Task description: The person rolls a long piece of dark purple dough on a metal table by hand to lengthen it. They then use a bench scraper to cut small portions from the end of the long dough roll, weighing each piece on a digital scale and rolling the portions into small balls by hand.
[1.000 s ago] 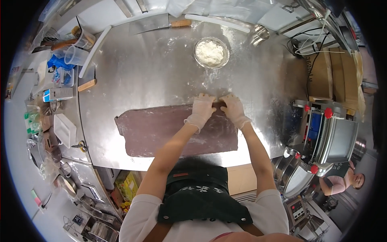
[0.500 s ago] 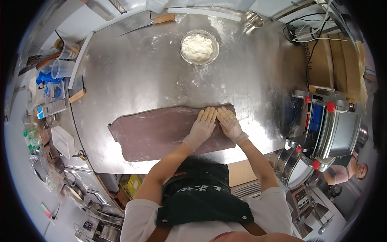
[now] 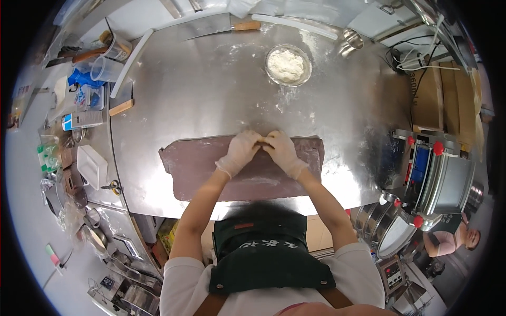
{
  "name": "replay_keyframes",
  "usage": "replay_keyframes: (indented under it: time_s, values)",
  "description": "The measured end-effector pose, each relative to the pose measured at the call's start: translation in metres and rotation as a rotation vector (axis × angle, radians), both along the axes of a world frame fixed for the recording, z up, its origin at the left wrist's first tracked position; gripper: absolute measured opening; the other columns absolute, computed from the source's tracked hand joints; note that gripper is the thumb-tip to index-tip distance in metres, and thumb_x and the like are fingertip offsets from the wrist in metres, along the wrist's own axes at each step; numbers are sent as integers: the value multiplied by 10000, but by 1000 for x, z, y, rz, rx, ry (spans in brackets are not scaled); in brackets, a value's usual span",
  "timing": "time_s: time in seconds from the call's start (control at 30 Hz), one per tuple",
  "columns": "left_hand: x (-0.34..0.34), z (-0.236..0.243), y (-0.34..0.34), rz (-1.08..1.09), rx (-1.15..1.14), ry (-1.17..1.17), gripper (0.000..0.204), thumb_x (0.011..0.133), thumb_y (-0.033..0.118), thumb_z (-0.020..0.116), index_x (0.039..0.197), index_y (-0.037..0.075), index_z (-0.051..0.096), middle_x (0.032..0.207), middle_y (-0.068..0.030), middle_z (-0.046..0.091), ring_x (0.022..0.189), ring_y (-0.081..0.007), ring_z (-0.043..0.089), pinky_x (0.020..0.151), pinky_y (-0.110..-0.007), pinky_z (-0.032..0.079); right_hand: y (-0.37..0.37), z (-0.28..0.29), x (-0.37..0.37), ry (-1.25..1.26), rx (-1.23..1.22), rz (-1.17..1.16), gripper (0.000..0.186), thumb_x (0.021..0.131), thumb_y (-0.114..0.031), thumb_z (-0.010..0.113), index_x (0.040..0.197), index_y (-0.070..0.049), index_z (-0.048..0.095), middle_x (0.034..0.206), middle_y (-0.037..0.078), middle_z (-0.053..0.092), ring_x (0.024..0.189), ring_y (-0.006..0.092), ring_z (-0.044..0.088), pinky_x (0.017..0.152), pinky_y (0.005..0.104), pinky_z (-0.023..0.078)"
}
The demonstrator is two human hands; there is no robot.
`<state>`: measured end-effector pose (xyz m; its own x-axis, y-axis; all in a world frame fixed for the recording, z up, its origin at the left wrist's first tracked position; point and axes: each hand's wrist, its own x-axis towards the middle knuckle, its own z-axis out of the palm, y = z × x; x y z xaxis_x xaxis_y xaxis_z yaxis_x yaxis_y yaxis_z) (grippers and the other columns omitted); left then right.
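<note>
L hand [image 3: 243, 152] & R hand [image 3: 281, 152], in thin gloves [image 3: 291, 162], sit side by side at the far edge of the dough [image 3: 200, 168]; fingers [image 3: 254, 137] curled in, tips almost meeting. Can't tell if they pinch the edge or just rest on it.

Step, prob.: shaping that edge by hand, e.g. pressing or turning it. Next move likely calls for light, even finger pressure along it, w/o tearing or stretching.

Dough: flat purplish-brown sheet under both hands, running out either side, longer to L; near edge is btwn wrists & apron [image 3: 263, 253].

Further out: steel table [image 3: 200, 100], then bowl [image 3: 308, 73] w/ flour [image 3: 285, 65], well apart, beyond R hand; knife [image 3: 219, 27] along far side.
</note>
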<state>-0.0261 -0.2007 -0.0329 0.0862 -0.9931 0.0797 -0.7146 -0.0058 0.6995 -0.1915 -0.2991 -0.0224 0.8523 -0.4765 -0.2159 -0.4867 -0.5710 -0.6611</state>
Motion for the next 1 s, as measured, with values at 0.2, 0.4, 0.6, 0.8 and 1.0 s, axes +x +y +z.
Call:
replay_keyframes:
  time_s: [0.2,0.4,0.6,0.8,1.0]
  values:
    - [-36,-2,57,-52,-27,-296,476,849,114,526,1314,25,577,1329,-141,592,1229,-297,555,1076,-413,430,43,-7,-35,10,-514,181,485,875,-192,631,1322,-22,554,1366,157,546,1303,301,487,1146,461,323]
    - [-15,25,47,197,67,300,460,791,-34,579,1235,61,656,1131,-176,692,1080,-332,656,942,-408,529,28,8,-14,-68,-383,34,465,865,-196,652,1297,-45,579,1191,95,658,1188,275,567,1065,469,375]
    - [83,19,52,154,-74,-276,395,769,55,688,1161,105,675,1058,-101,670,947,-325,624,803,-402,528,54,-2,84,-101,-116,-120,400,846,-188,674,1234,-104,627,1072,72,675,1030,310,602,911,454,463]
    - [57,15,111,66,-126,-227,397,816,88,546,1202,52,633,1193,-100,621,1087,-309,590,949,-407,499,109,-5,63,-152,-320,40,476,831,-184,674,1284,-57,596,1217,124,626,1176,317,551,1052,467,396]
    - [61,13,115,46,3,-170,441,820,54,548,1256,32,607,1268,-153,599,1211,-322,555,1007,-395,486,105,-8,62,-79,-520,128,540,835,-212,683,1328,-30,559,1315,137,590,1273,295,497,1138,478,318]
